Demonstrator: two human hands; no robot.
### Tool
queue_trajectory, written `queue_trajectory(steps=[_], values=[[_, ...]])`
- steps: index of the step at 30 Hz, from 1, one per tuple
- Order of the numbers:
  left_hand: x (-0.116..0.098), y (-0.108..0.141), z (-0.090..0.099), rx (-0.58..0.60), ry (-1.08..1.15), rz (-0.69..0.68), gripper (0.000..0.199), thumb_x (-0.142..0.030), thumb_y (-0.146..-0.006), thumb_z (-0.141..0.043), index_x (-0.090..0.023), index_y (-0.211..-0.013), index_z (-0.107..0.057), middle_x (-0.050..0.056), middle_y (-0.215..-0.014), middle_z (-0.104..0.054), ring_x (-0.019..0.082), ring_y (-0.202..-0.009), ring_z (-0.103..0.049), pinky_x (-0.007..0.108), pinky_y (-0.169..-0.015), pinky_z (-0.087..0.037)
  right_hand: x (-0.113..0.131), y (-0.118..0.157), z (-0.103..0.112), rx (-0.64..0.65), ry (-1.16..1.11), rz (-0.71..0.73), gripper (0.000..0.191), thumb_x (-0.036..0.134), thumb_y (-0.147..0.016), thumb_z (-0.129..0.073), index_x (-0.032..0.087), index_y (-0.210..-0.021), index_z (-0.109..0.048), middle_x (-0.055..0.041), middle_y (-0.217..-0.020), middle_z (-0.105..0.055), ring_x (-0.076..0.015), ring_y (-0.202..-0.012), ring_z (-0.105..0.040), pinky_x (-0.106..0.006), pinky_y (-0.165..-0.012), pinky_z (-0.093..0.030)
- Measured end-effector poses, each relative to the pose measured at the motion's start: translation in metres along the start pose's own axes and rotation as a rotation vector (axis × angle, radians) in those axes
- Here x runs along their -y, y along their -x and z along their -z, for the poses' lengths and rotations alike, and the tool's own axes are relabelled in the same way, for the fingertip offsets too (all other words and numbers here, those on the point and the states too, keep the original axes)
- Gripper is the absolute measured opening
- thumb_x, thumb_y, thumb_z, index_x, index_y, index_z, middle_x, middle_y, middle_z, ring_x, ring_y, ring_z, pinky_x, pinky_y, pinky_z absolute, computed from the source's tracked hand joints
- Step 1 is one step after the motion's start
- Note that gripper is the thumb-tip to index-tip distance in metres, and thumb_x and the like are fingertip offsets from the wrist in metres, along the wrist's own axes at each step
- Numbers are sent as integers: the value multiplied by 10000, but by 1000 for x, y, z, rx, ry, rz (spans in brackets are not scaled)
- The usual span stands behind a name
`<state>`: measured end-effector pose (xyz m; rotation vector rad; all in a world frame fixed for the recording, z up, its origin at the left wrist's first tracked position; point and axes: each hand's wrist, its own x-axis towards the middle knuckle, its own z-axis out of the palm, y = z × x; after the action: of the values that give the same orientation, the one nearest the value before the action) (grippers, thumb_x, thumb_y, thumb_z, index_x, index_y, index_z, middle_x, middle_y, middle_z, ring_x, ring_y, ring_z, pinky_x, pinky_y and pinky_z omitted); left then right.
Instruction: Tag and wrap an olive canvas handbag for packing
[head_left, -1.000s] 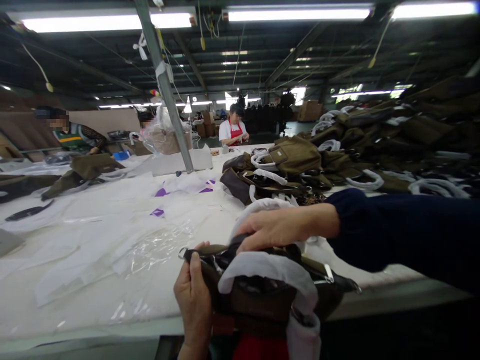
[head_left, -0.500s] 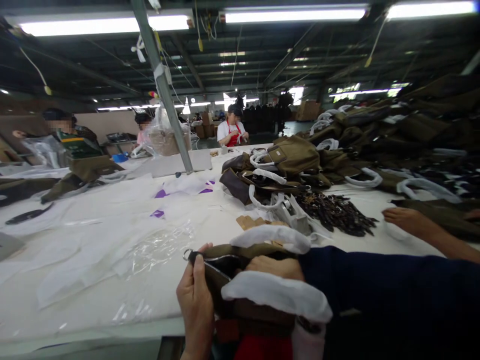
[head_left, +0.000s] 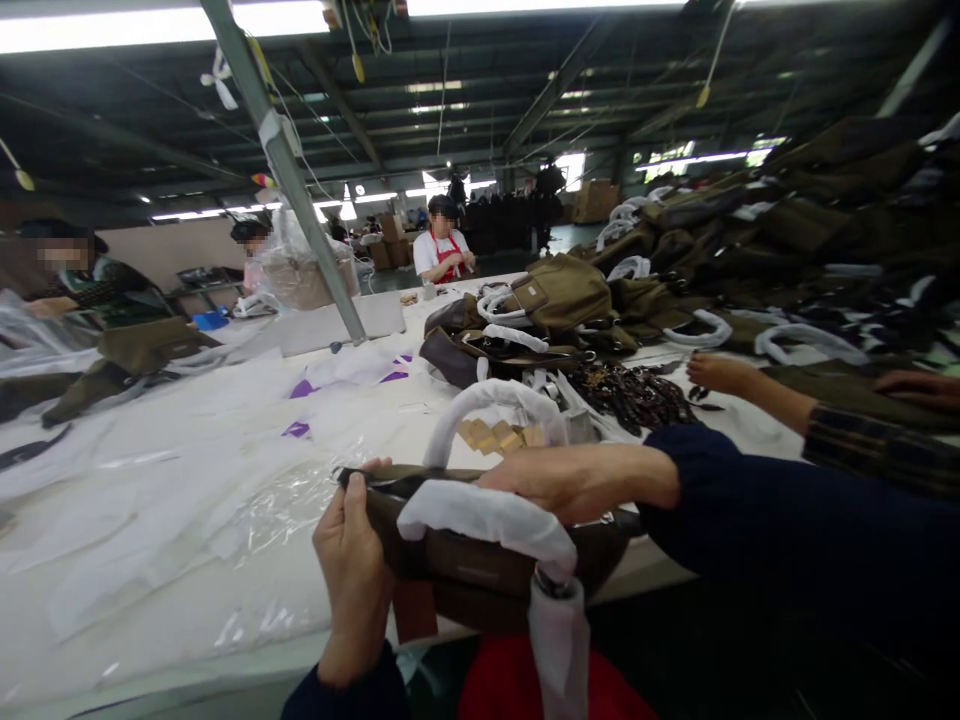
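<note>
An olive-brown handbag [head_left: 469,572] is held at the front edge of the white table [head_left: 172,600]. My left hand [head_left: 351,560] pinches its left end, thumb on the near side beside the zipper end. Over the bag's top reaches my right hand [head_left: 559,478], its fingers hidden behind the near handle and down at the opening. The near handle [head_left: 480,512] and the far handle [head_left: 502,395] are both wrapped in white padding. A wrapped white strip [head_left: 559,640] hangs down the bag's front. Tan tags [head_left: 499,437] lie just behind the bag.
A co-worker's hand [head_left: 724,375] is close on the right, near a heap of dark straps [head_left: 630,395]. Olive bags [head_left: 562,295] pile high behind it. Clear plastic and white sheets [head_left: 165,480] cover the left. A slanted metal post [head_left: 300,200] stands ahead.
My right hand has risen from inside the bag to its top, showing more wrist. The bag and my left hand have shifted left in view. The co-worker's hand has moved toward the straps.
</note>
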<state>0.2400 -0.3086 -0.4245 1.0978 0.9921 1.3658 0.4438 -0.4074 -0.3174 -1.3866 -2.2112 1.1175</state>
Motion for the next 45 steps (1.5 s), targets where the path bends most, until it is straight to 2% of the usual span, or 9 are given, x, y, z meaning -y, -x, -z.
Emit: queue_trajectory(steps=[4,9,14,21,26,30,34,39,45], values=[[-5,-25,0,-54,3,-54,312,-404,-865,-613,-143,-973,-746,62,-946,-770,169,-810,-702,236,-704,-536,0,29,19,-97,93,21,390,350,-1036,-357,129,-1039,-678,-34,-929,-664,-138,-829,-588,-215,-752,-442],[11,-54,6,-120,-6,10,303,-392,-842,-631,-130,-956,-734,26,-774,-736,142,-651,-649,224,-579,-496,-28,43,-4,-193,224,-33,450,445,-949,-571,197,-1324,-588,-83,-1204,-654,-218,-1058,-599,-275,-877,-438],[11,-55,14,-48,-107,-89,294,-408,-852,-628,-158,-984,-708,10,-876,-724,145,-757,-636,236,-684,-505,-51,28,-37,-362,472,-61,391,475,-838,-718,203,-1113,-668,-77,-1043,-676,-256,-997,-576,-339,-846,-404],[12,-36,32,-99,-348,-262,459,-417,-831,-658,-203,-1233,-605,78,-1264,-642,258,-1167,-584,430,-1035,-435,-61,28,-50,-432,395,-10,259,337,-767,-811,202,-882,-622,-3,-898,-645,-193,-908,-547,-285,-757,-364],[4,-23,33,-179,-415,-468,505,-459,-835,-656,-218,-1271,-574,95,-1279,-609,281,-1194,-576,479,-1040,-449,-65,34,-52,-513,447,56,173,210,-811,-733,204,-954,-636,-26,-945,-640,-206,-930,-542,-313,-796,-375],[1,-9,30,-187,-382,-463,470,-447,-874,-618,-223,-1283,-562,89,-1297,-597,272,-1224,-557,479,-1081,-411,-68,43,-51,-704,227,94,146,211,-897,-611,206,-1042,-633,-47,-1008,-635,-187,-937,-566,-304,-813,-420],[20,14,37,-196,-420,-382,461,-474,-869,-615,-227,-1256,-576,87,-1308,-593,278,-1237,-537,460,-1081,-406,-79,53,-51,-926,-29,-4,122,293,-928,-567,190,-954,-625,-37,-899,-637,-165,-808,-578,-278,-716,-463],[51,48,46,-116,-439,-314,401,-463,-888,-595,-239,-1219,-574,92,-1336,-578,281,-1226,-541,462,-1061,-406,-95,63,-60,-942,-125,-125,183,370,-934,-552,203,-922,-627,-18,-848,-637,-156,-752,-599,-260,-655,-479],[73,91,34,27,-620,-570,345,-357,-898,-586,-227,-1217,-568,120,-1324,-558,288,-1257,-506,461,-1045,-409,-102,65,-77,-922,-157,-182,260,442,-934,-527,220,-1014,-636,-33,-939,-667,-169,-782,-634,-279,-693,-515]])
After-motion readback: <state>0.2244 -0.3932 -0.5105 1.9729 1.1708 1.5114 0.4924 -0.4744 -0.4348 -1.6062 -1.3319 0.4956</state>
